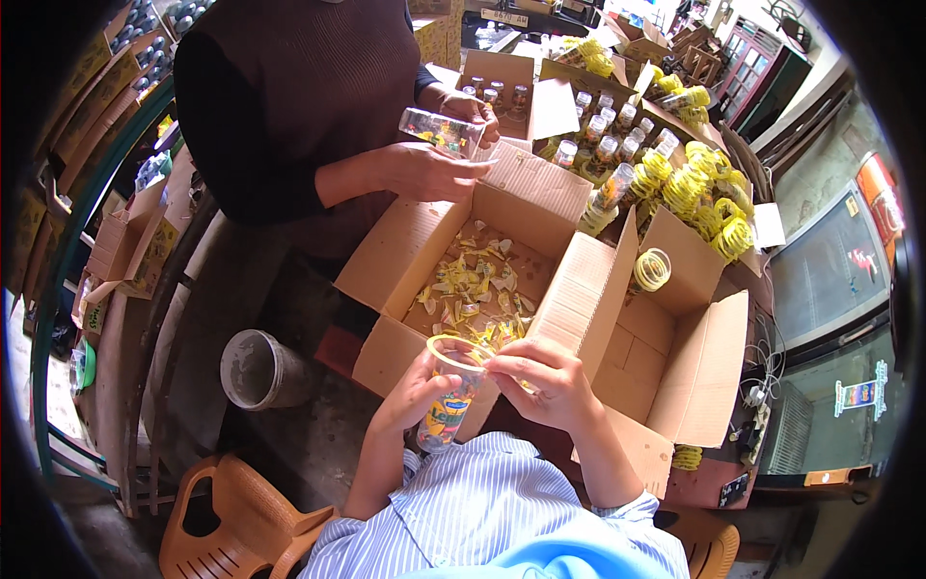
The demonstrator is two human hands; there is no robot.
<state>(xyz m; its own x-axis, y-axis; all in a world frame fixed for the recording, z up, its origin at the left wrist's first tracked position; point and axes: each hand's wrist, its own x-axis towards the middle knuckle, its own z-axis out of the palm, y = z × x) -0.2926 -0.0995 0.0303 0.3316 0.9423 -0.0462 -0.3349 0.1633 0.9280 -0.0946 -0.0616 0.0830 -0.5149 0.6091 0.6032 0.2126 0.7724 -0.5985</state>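
Observation:
My left hand (407, 396) is closed around a clear plastic cup (446, 417) with a yellow rim and a printed yellow and blue pattern. The cup stands nearly upright in front of my striped shirt, mouth up. At the right side of its rim, my right hand (545, 381) has thumb and forefinger pinched together; what lies between them is too small to make out. Just beyond my hands an open cardboard box (405, 236) holds many yellow and whitish scraps (468, 275). Across from me a person holds another clear printed cup (442, 132) in both hands.
A second open box (709, 376) stands at the right, with a yellow-rimmed cup (651, 270) at its far corner. Behind it are many stacked cups (617, 145) and yellow rings (690, 193). A grey bucket (256, 370) and an orange plastic chair (236, 511) are at the left.

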